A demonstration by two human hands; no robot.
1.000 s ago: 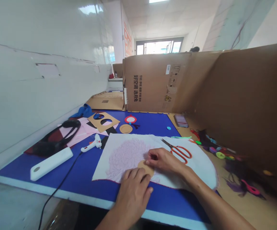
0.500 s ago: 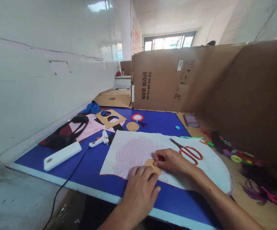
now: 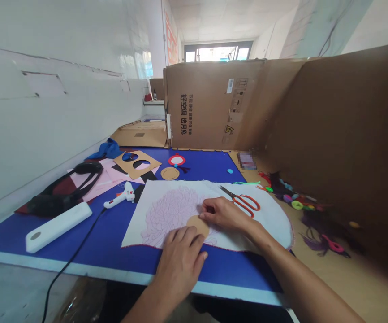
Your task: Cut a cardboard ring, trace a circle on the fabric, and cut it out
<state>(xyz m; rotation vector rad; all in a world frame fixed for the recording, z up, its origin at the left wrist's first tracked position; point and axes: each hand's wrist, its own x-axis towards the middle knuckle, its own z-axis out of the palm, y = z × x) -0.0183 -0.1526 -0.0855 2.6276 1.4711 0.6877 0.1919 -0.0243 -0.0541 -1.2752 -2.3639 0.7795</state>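
Note:
A round brown cardboard disc (image 3: 199, 225) lies on a white cloth (image 3: 272, 216) that carries a pale purple flower drawing. My left hand (image 3: 179, 256) rests palm down with fingers stretched out, the fingertips on the cloth and the disc's near edge. At the disc's upper right edge, my right hand (image 3: 221, 213) has thumb and fingertips pinched together; whatever is between them is too small to make out. Just behind the right hand lie scissors (image 3: 244, 202) with orange handles, partly covered by that hand.
On the blue table (image 3: 109, 244) are a white glue gun (image 3: 122, 196) with a black cord, a long white object (image 3: 58, 226), a cardboard sheet with round holes (image 3: 123, 163), another disc (image 3: 170, 173) and a red-rimmed round piece (image 3: 177, 160). Large cardboard panels (image 3: 210, 107) stand behind.
The whole view has shifted, so everything sits further left in the picture. Both hands stay at the disc, and the right hand keeps its pinch.

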